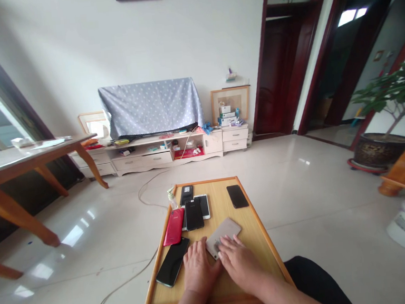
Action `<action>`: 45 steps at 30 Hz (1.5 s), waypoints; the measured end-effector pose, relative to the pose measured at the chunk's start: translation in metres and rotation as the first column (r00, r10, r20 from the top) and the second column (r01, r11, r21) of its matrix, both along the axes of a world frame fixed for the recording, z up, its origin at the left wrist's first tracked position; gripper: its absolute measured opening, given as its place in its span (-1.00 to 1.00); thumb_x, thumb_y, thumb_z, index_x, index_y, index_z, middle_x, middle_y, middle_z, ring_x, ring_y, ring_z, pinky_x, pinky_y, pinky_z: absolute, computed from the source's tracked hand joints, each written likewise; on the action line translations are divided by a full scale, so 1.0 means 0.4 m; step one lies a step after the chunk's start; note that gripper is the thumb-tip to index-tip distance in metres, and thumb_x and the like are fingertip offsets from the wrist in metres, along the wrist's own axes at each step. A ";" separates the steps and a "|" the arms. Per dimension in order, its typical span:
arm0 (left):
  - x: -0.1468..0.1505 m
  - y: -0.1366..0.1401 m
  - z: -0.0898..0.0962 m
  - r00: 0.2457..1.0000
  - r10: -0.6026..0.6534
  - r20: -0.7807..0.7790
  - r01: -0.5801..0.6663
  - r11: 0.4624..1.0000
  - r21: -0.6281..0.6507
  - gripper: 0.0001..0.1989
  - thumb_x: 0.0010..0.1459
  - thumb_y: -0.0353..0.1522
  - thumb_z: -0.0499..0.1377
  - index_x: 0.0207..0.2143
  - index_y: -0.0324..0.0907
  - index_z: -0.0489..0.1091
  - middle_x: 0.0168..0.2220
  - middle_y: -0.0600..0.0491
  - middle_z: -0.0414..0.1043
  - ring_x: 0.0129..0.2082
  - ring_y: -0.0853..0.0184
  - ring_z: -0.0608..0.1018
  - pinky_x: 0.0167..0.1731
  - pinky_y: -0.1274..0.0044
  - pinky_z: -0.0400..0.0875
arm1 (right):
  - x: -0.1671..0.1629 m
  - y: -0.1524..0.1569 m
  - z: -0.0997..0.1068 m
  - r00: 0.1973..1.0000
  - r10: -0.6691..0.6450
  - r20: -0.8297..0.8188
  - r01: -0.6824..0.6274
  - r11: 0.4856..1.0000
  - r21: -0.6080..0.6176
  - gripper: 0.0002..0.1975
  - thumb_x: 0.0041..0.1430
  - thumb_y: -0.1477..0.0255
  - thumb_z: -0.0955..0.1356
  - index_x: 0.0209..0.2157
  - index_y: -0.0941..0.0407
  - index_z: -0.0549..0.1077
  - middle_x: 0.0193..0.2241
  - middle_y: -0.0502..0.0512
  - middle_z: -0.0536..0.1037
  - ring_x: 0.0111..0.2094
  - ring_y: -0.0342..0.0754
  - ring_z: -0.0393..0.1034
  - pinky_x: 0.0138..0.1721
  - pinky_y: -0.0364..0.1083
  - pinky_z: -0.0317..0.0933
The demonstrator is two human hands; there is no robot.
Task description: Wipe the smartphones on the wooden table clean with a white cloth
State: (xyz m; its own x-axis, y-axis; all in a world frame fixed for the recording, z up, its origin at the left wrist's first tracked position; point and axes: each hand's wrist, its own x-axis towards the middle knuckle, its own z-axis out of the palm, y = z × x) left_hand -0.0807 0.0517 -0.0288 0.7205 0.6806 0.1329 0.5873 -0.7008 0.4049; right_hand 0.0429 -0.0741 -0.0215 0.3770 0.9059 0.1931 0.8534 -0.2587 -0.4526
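Laying the right hand [240, 263] over the camera end of a pale rose-gold smartphone [228, 229], face down on the near half of a low wooden table [215, 189], with fingers spread and slightly bent across the back cover. Resting the left hand [199, 267] just beside the same phone, with fingers close together and thumb reaching toward the near end; showing too little to tell whether pinching that edge or merely touching.

Calling, by judgement, for light, even pressure from the flat of the fingers, sparing the lens area from smears. Probably doing best by bracing the near corner with the left thumb, so stopping the smooth cover from sliding. Also meriting a clear gap from the black smartphone [173, 263] beside the left hand.

Turning to containers, seeing a clear pump bottle [173, 201] at the table's far left, without making out any liquid inside. Noting a dark plant pot [381, 149] on the right, holding a leafy houseplant [394, 97]. Finding shut drawers [144, 161] in the low TV cabinet [213, 144], hiding any contents, and spotting small white items, too small to name, on its open lower shelf.
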 end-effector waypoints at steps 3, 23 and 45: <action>0.002 -0.005 0.008 1.000 0.010 0.000 -0.010 1.000 0.009 -0.35 0.05 -0.16 0.18 0.21 -0.10 0.22 0.11 -0.05 0.37 0.16 0.14 0.33 0.12 0.36 0.13 | 0.068 0.019 0.007 0.985 -0.170 0.029 0.171 0.985 -0.038 -0.48 0.46 0.29 0.04 0.23 0.16 0.37 0.28 0.22 0.30 0.34 0.09 0.09 0.37 0.19 -0.15; -0.002 0.003 -0.016 1.000 0.007 -0.005 -0.007 1.000 0.006 -0.34 0.12 -0.21 0.11 0.28 -0.17 0.16 0.24 -0.12 0.31 0.23 0.11 0.31 0.21 0.29 0.11 | 0.018 0.095 0.013 0.999 -0.019 0.027 0.019 1.000 -0.012 -0.49 0.46 0.28 0.06 0.28 0.14 0.29 0.30 0.20 0.26 0.34 0.09 0.08 0.37 0.14 -0.09; -0.001 -0.002 -0.007 0.999 0.023 -0.043 -0.021 0.999 0.032 -0.33 0.07 -0.22 0.14 0.25 -0.16 0.21 0.22 -0.10 0.33 0.24 0.10 0.30 0.21 0.32 0.11 | 0.029 0.027 0.014 0.994 -0.111 0.024 0.111 0.994 0.000 -0.50 0.44 0.26 0.09 0.24 0.14 0.37 0.27 0.21 0.30 0.32 0.12 0.11 0.35 0.16 -0.06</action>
